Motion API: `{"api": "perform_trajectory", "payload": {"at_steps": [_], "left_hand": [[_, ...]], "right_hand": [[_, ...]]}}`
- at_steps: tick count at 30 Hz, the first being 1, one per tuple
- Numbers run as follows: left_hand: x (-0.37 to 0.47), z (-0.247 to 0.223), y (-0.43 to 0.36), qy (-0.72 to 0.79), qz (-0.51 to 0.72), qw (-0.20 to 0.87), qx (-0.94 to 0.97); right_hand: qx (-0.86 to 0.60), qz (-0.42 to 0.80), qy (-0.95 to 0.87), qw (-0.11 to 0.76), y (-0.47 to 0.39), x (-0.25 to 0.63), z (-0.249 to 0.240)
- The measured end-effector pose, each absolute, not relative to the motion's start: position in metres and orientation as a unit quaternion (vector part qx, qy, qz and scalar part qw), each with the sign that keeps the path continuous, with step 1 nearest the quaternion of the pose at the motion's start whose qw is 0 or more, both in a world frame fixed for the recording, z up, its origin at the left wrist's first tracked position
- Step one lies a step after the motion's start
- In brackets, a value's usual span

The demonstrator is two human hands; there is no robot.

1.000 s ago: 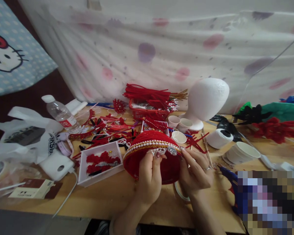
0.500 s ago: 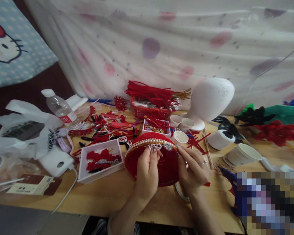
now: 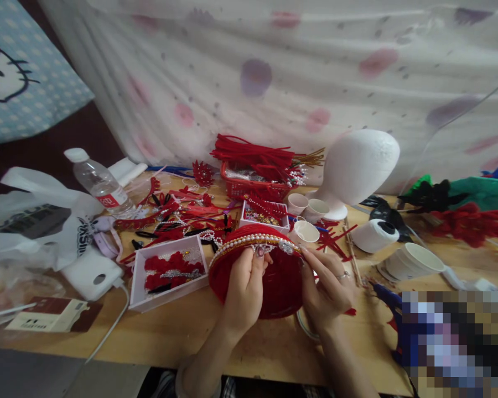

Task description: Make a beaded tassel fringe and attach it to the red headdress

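Observation:
A round red piece (image 3: 282, 287), hollow like a bowl, is held above the wooden table, its upper rim edged with gold trim and white pearls. My left hand (image 3: 249, 284) pinches the beaded trim at the middle of that rim, thumb on the near side. At the rim's right end, my right hand (image 3: 326, 282), with a ring on one finger, grips the edge with its fingers pressed together. Between the two hands a clear, shiny ornament (image 3: 286, 247) sits against the trim. Part of the red inside is hidden behind my hands.
A white box of red pieces (image 3: 170, 273) is left of the red piece. Behind are a red basket (image 3: 253, 188), paper cups (image 3: 307, 232) and a white foam head (image 3: 359, 166). A thread spool (image 3: 373, 236) lies right, a bottle (image 3: 99, 185) and plastic bags (image 3: 37, 215) left.
My left hand and the red piece have shifted slightly left and tilted a little. The right hand keeps nearly the same place and grip. The view has moved slightly.

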State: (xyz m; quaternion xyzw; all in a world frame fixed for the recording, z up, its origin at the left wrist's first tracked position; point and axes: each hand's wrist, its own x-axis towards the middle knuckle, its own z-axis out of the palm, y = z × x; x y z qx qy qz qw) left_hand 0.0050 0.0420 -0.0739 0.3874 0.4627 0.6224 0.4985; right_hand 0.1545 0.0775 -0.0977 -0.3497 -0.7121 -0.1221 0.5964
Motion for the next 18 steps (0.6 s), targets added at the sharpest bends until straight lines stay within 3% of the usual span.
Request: {"api": "perform_trajectory", "payload": {"at_steps": [18], "left_hand": [[0.0057,-0.0718,0.0503,0.473,0.613,0.488,0.403]], "right_hand": [[-0.379,-0.063,-0.702,0.6,0.0725,0.1504,-0.0962]]}}
